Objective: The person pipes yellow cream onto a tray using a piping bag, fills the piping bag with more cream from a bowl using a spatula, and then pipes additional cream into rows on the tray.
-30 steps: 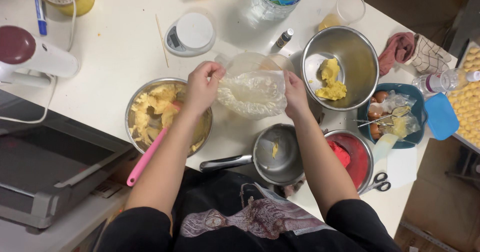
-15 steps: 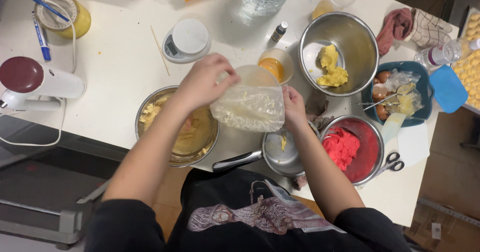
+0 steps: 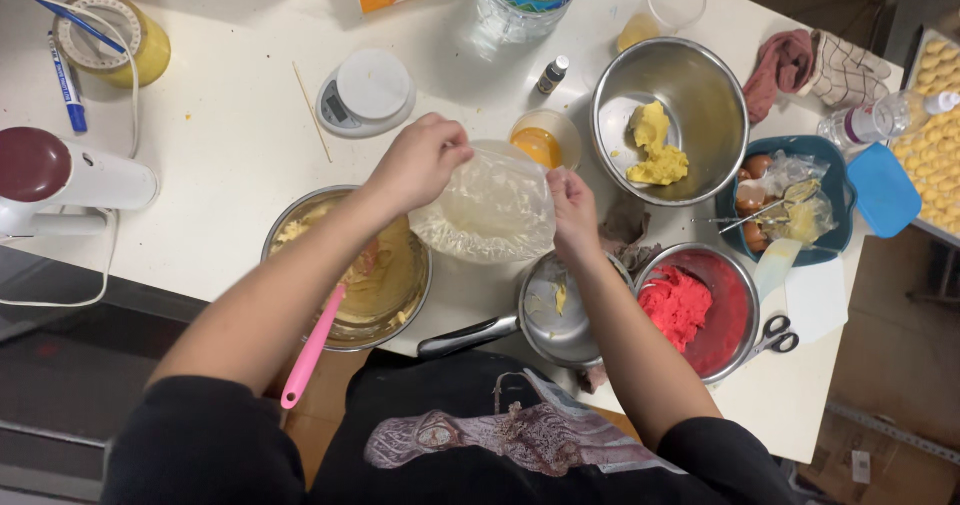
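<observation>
together, the left hand [image 3: 420,163] and right hand [image 3: 573,208] pinched a clear plastic bag [image 3: 488,205] between them. both forearms angled inward, above the steel bowl of batter [image 3: 350,265] and the small saucepan [image 3: 555,310].

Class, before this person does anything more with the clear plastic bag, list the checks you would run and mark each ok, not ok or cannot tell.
1. Both hands grip the plastic bag: left hand and right hand each pinch an edge. Ok.
2. Bag mouth open: cannot tell.
3. Bag contents: cannot tell, it is crumpled.
4. Batter bowl within reach, under the left forearm: ok.
5. Pink spatula stable: handle overhangs the bowl and table edge. Not ok.
6. Small saucepan handle juts over the edge. Not ok.
</observation>
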